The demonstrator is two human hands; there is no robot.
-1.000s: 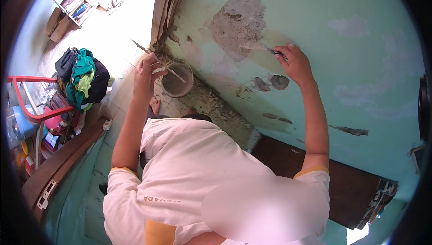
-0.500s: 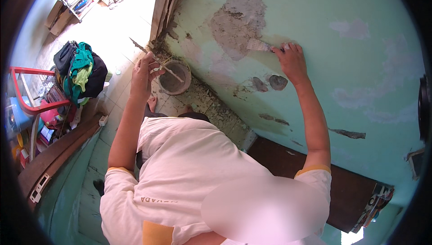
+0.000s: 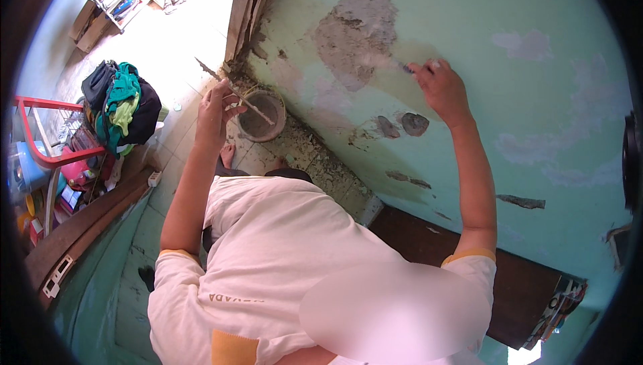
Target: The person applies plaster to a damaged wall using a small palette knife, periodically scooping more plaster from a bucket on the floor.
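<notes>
My right hand (image 3: 439,89) grips a putty knife (image 3: 407,67) by its dark handle, its blurred blade at the lower right edge of a rough grey plaster patch (image 3: 351,30) on the pale green wall (image 3: 549,97). Whether the blade touches the wall I cannot tell. In my left hand (image 3: 213,112) is a long, thin, plaster-crusted tool (image 3: 256,109), seen nearly edge-on, held above a round bucket (image 3: 276,127) with grey material inside. Smaller chipped patches (image 3: 414,124) show below the large one.
Debris lies along the wall's foot (image 3: 321,161). A wooden doorframe (image 3: 244,10) borders the wall. At left are piled clothes (image 3: 124,110), a red-railed rack (image 3: 60,157) of household items and long brown boards (image 3: 80,224). A dark brown panel (image 3: 506,284) is at lower right.
My right hand with the putty knife has shifted slightly right along the lower edge of the patch, and its blade is now blurred. My left hand has stayed nearly still.
</notes>
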